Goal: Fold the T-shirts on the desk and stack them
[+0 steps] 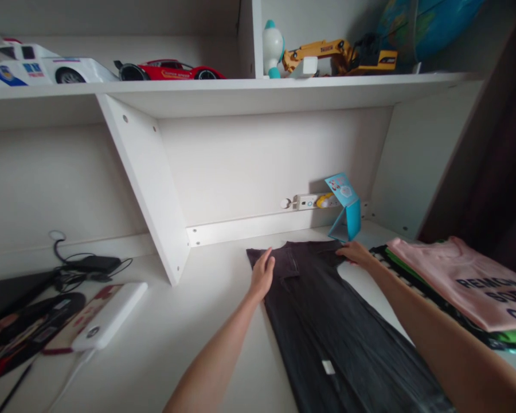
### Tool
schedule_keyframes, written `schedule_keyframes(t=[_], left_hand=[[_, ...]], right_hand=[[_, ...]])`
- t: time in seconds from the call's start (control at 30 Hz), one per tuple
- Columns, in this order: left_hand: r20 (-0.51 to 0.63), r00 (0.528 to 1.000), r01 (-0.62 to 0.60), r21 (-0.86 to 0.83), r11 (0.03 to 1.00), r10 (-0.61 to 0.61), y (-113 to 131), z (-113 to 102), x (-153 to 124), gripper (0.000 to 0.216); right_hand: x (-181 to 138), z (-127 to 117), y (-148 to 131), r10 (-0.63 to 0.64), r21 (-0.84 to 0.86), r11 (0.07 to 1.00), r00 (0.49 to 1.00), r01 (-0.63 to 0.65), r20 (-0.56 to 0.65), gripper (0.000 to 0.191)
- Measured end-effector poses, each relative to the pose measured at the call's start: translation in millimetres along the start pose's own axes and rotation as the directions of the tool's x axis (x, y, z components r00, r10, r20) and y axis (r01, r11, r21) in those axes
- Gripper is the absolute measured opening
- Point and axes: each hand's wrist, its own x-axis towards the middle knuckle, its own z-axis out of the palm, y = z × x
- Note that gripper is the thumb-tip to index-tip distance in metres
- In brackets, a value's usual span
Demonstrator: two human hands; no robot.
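Black trousers lie on the white desk, waist end toward the back panel, legs running toward me. A pocket shows near the upper left of the cloth, and a small white tag lies lower down. My left hand rests at the left edge near the waist, fingers stretched out and the thumb apart. At the upper right corner, my right hand has its fingers closed on the cloth. The bottom of the trousers runs out of view.
Folded clothes are stacked at the right, a pink shirt on top. Near the back stand a blue folded card and a power strip. A white device and cables lie left. Toy vehicles sit on the shelf above.
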Motion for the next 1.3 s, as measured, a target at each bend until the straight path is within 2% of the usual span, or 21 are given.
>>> schedule_keyframes(t=[0.1,0.2,0.3,0.37,0.43,0.53,0.63,0.73,0.8,0.87,0.93,1.03,1.1,1.23,1.3], left_hand=[[-0.161,0.979,0.08,-0.253,0.964,-0.124,-8,-2,4,0.052],[-0.198,0.965,0.102,-0.324,0.94,-0.173,-12,-3,5,0.05],[-0.247,0.958,0.066,-0.312,0.948,-0.148,-12,-5,4,0.048],[-0.272,0.953,0.045,-0.304,0.951,-0.132,-12,-6,4,0.047],[-0.264,0.957,0.039,-0.298,0.954,-0.122,-13,-5,4,0.047],[-0.249,0.967,0.002,-0.219,0.976,-0.058,-18,-2,6,0.044],[-0.273,0.962,-0.019,-0.06,0.998,0.002,-19,0,9,0.035],[-0.247,0.968,-0.011,0.088,0.996,0.033,-14,0,11,0.027],[-0.212,0.976,-0.022,0.147,0.989,0.053,-7,-1,13,0.024],[-0.166,0.984,-0.028,0.17,0.985,0.057,0,-2,15,0.023],[-0.117,0.992,-0.023,0.176,0.984,0.044,7,-2,18,0.023],[-0.085,0.996,0.013,0.184,0.983,0.003,11,-4,24,0.022],[-0.069,0.997,0.044,0.2,0.979,-0.031,11,-8,27,0.021],[-0.008,0.997,0.075,0.297,0.952,-0.077,11,-24,29,0.022],[-0.016,0.997,0.077,0.361,0.929,-0.077,15,-29,29,0.022]], right_hand=[[6,-7,-37,-0.034,-0.018,0.999,0.996,0.035,0.086,0.025],[-6,-1,-91,-0.178,0.018,0.984,0.975,0.178,0.133,0.024],[-33,7,-138,-0.386,0.125,0.922,0.895,0.367,0.222,0.024],[-51,4,-149,-0.493,0.208,0.869,0.826,0.449,0.275,0.031],[-66,-8,-137,-0.541,0.256,0.839,0.79,0.481,0.288,0.034],[-95,-36,-86,-0.522,0.238,0.851,0.804,0.468,0.286,0.03],[-144,-56,-32,-0.45,0.193,0.893,0.81,0.406,0.376,0.034],[-204,-57,-7,-0.364,0.147,0.93,0.804,0.336,0.471,0.029],[-234,-49,-5,-0.318,0.078,0.944,0.824,0.32,0.468,0.022],[-251,-39,-7,-0.295,0.02,0.949,0.864,0.315,0.409,0.017],[-256,-32,-9,-0.287,0.004,0.953,0.896,0.303,0.339,0.018],[-250,-35,-14,-0.272,0.047,0.961,0.914,0.271,0.299,0.021],[-244,-44,-18,-0.26,0.095,0.966,0.904,0.242,0.34,0.019],[-233,-65,-25,-0.294,0.189,0.955,0.805,0.228,0.515,0.024],[-227,-68,-28,-0.342,0.21,0.939,0.814,0.274,0.47,0.029]])
